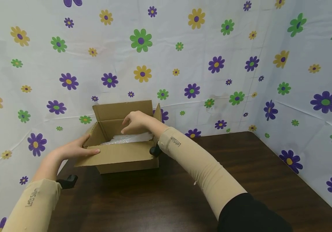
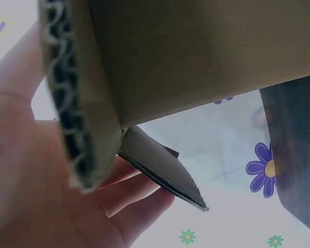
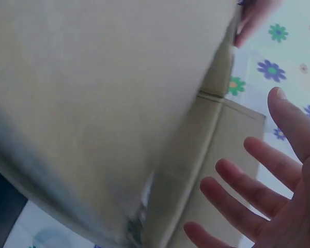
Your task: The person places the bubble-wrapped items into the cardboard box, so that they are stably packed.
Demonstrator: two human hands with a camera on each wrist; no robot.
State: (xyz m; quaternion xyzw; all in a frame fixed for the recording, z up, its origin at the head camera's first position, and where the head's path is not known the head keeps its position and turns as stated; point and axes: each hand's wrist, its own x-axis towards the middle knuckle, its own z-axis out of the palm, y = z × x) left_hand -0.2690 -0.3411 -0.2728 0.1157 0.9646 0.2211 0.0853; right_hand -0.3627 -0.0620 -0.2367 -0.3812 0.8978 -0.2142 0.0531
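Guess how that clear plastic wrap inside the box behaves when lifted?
Probably floppy: the plastic wrap lies crumpled in the cardboard box. Likely light, since it looks thin and translucent. Possibly slippery, given its sheen. The right hand hovers above it.

Box (image 1: 119, 154) on table's (image 1: 241, 180) far left, plastic wrap (image 1: 131, 138) inside, wall behind
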